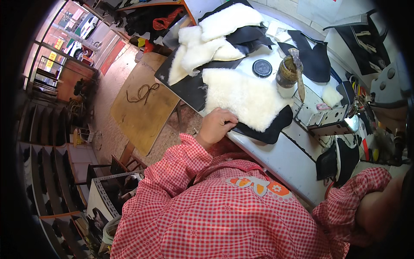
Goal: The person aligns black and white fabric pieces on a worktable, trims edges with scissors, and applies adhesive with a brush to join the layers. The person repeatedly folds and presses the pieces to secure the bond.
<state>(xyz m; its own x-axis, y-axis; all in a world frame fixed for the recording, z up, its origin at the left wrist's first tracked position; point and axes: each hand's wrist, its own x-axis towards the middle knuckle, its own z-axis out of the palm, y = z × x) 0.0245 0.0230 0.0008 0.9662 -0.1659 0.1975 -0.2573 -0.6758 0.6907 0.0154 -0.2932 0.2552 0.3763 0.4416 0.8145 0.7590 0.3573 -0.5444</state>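
A white fleece piece (241,95) lies fluffy side up near the front edge of the white worktable (293,162). Under its near right side sticks out a black sheet of material (269,134). My left hand (216,125) is closed at the fleece's near left corner, thumb and fingers pinched on its edge; whether the black layer is pinched too, I cannot tell. Of my right arm only a bare stretch of forearm (379,209) and the rolled checked sleeve show at the lower right; that hand is out of sight.
Behind the fleece stand a glue jar (286,73) with a brush (297,71) across it, and a round black lid (261,68). More fleece (230,20) and black pieces pile up at the back left. A metal machine (388,95) stands right. A brown board (144,103) lies left.
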